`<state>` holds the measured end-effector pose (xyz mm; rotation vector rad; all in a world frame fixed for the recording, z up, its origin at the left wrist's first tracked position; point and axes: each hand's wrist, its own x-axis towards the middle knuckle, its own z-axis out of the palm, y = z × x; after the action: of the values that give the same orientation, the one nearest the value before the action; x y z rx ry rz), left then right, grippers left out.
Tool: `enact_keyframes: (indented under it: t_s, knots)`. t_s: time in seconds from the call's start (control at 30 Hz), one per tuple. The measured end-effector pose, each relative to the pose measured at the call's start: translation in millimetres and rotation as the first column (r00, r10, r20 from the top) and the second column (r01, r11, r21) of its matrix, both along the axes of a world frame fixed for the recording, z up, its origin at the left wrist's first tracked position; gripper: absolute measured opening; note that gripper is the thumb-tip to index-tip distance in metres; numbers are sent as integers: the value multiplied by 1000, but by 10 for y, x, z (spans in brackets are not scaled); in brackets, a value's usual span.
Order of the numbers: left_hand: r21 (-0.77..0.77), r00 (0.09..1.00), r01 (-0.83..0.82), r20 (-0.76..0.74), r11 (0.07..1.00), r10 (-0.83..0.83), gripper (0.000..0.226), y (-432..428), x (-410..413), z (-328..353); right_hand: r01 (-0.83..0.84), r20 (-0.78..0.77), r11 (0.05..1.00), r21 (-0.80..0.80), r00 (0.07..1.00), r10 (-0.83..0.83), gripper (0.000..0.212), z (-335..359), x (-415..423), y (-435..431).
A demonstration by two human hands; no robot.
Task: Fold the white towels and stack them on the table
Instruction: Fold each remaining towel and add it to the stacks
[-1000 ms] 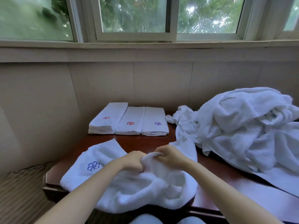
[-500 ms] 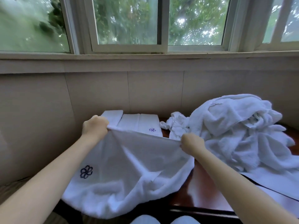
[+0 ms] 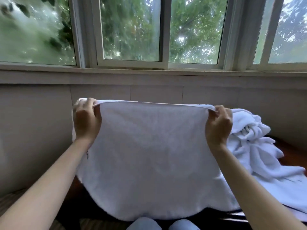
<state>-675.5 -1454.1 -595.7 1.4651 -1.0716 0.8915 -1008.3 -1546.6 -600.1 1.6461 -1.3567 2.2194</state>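
A white towel (image 3: 149,155) hangs spread out flat in front of me, raised well above the dark wooden table (image 3: 290,148). My left hand (image 3: 87,119) pinches its top left corner. My right hand (image 3: 217,124) pinches the top right corner. The top edge is stretched taut between them at about the height of the wall panel under the window sill. The hanging towel hides the folded towels at the back of the table. A heap of unfolded white towels (image 3: 259,146) lies on the table to the right.
A panelled wall (image 3: 33,130) stands close behind and to the left of the table, with a window sill (image 3: 149,73) above it. My knees (image 3: 162,224) show at the bottom edge, and a striped seat (image 3: 10,201) sits at the lower left.
Both hands have moved apart and lifted the towel from the table up to the height of the wall panel, so it now hangs flat. The view has tilted upward.
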Motion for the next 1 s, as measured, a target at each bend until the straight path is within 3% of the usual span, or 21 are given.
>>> enact_keyframes:
  t_s: [0.1, 0.23, 0.3, 0.37, 0.4, 0.47, 0.53, 0.6, 0.67, 0.7, 0.77, 0.87, 1.0]
  knots:
    - [-137, 997, -65, 30, 988, 70, 24, 112, -105, 46, 38, -7, 977, -210, 999, -40, 19, 87, -41, 145]
    - [-251, 982, -180, 13, 951, 189, 24, 30, -79, 176, 17, -7, 953, -303, 1000, -20, 21, 156, 52, 109]
    - [-293, 973, -212, 28, 932, 230, 21, -152, 54, 210, 2, -31, 960, -281, 999, -11, 28, 145, 166, -48]
    - [-275, 969, -217, 59, 936, 242, 21, -439, 186, 141, -60, -123, 987, -148, 992, 42, 37, 80, 325, -306]
    - [-183, 971, -210, 80, 960, 227, 26, -602, 239, 55, -94, -203, 995, -28, 975, 87, 41, 3, 414, -477]
    - [267, 988, -154, 41, 951, 148, 43, -897, 302, -224, -90, -409, 960, 266, 891, 197, 52, -281, 556, -846]
    - [734, 984, -99, -28, 672, 175, 58, -1127, 367, -701, -42, -513, 823, 566, 764, 391, 68, -747, 695, -1132]
    - [927, 975, -36, -49, 373, 215, 60, -1224, 373, -1320, 21, -489, 620, 784, 635, 598, 70, -1322, 818, -1266]
    - [975, 969, 91, -133, 202, 207, 58, -1201, 316, -1946, 127, -450, 458, 880, 530, 719, 61, -1905, 928, -1276]
    - [976, 957, 154, -185, 152, 222, 58, -1162, 285, -2187, 193, -463, 426, 884, 487, 741, 56, -2143, 973, -1250]
    - [970, 939, 184, -222, 161, 263, 57, -1138, 305, -2470, 253, -499, 431, 866, 469, 729, 53, -2409, 1028, -1221]
    - [970, 945, 127, -182, 207, 273, 56, -1253, 486, -2540, 178, -447, 422, 889, 537, 715, 51, -2458, 1057, -1347]
    - [973, 946, 120, -172, 196, 275, 56, -1406, 661, -2555, 187, -493, 469, 863, 515, 701, 50, -2426, 1083, -1513]
